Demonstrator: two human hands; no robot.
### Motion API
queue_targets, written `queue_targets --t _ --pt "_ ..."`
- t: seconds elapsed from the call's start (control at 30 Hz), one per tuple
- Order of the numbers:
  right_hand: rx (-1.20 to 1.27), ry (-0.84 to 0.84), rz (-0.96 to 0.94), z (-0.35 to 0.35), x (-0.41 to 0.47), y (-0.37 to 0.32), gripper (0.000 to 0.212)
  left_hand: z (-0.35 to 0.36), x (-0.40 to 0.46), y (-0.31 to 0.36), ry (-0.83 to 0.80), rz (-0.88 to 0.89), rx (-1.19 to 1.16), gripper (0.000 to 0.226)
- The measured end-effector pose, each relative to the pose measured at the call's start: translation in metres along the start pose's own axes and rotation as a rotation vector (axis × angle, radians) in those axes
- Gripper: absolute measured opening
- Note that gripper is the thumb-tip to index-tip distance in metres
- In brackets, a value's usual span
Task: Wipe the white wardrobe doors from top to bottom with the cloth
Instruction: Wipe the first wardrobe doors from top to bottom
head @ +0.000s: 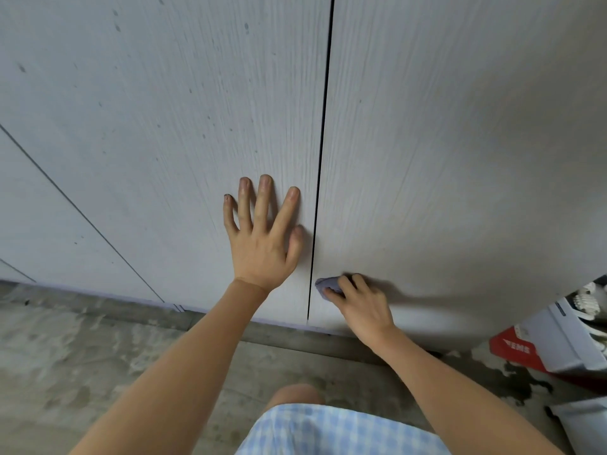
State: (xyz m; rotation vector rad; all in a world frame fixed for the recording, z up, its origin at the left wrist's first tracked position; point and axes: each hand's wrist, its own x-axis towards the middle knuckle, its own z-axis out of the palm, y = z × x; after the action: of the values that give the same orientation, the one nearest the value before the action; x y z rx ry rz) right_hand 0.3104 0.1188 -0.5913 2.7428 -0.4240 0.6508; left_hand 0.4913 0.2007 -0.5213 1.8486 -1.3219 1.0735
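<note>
Right hand (361,302) grip clutches cloth (328,284) low on wardrobe door (443,159); left hand (262,238) splayed flat.

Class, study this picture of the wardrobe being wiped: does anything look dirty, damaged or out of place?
Yes. Dark specks dot the left door, mostly its upper part, so it looks unwiped. The floor is blotchy, with dark stains near the red shoebox. The right hand presses the cloth low on the right door.
</note>
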Motion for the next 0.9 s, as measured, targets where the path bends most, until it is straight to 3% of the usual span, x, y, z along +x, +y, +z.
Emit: queue_targets --t 0.13,0.33,0.43,0.57,0.63,0.7,0.9 --pt "0.064 0.077 0.095 -0.009 0.001 0.001 0.052 0.002 -0.002 -0.002 -0.001 0.013 0.005 0.071" --pt "0.065 0.576 0.26 -0.067 0.025 0.035 0.035 0.008 -0.006 0.003 0.033 -0.023 0.001 0.071" --pt "-0.015 0.54 0.235 -0.063 0.016 0.045 0.043 0.007 -0.007 0.01 0.018 -0.077 -0.03 0.071" --pt "-0.095 0.177 0.054 -0.032 -0.031 0.046 0.051 0.006 -0.006 0.017 0.001 -0.108 -0.037 0.067" --pt "-0.08 0.076 0.097 -0.032 -0.046 0.053 0.05 0.004 -0.006 0.018 -0.008 -0.122 -0.039 0.066" --pt "-0.069 0.126 0.166 -0.043 -0.051 0.064 0.043 0.002 -0.006 0.022 -0.014 -0.143 -0.05 0.065" --pt "-0.089 0.521 0.209 -0.102 -0.032 0.115 0.02 0.004 0.001 0.048 -0.025 -0.333 -0.109 0.067"
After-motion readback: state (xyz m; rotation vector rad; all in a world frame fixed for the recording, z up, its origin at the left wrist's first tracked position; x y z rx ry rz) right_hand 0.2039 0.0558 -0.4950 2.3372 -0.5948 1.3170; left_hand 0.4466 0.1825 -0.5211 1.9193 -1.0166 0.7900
